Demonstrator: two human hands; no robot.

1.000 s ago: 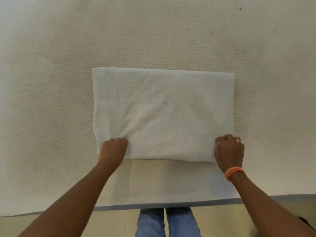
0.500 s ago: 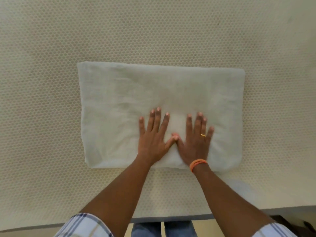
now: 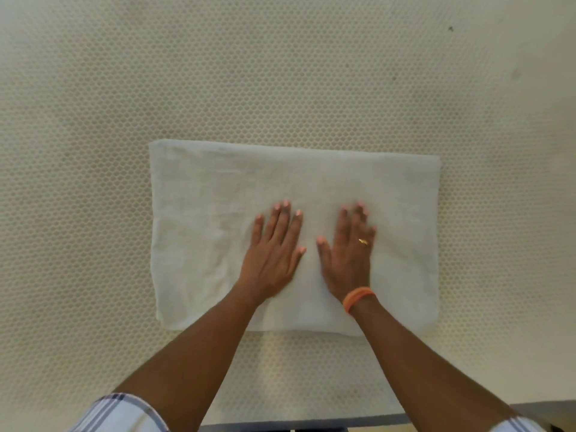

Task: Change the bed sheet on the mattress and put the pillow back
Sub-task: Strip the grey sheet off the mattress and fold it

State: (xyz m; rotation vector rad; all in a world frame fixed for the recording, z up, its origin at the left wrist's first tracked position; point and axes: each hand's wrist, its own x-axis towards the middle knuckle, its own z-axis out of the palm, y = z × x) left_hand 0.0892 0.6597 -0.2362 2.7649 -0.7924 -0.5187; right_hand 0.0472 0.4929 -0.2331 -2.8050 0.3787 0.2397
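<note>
I see the mattress (image 3: 93, 151) filling the view, its honeycomb cover bare. A folded white sheet (image 3: 218, 188) lies flat near its front edge, about midway along. My left hand (image 3: 274, 254) and right hand (image 3: 347, 254) press on the sheet side by side, palms down, fingers spread, gripping nothing. An orange band (image 3: 357, 297) circles the right wrist.

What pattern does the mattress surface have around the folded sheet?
The mattress is beige with a small repeating honeycomb pattern, clear in the head view.
</note>
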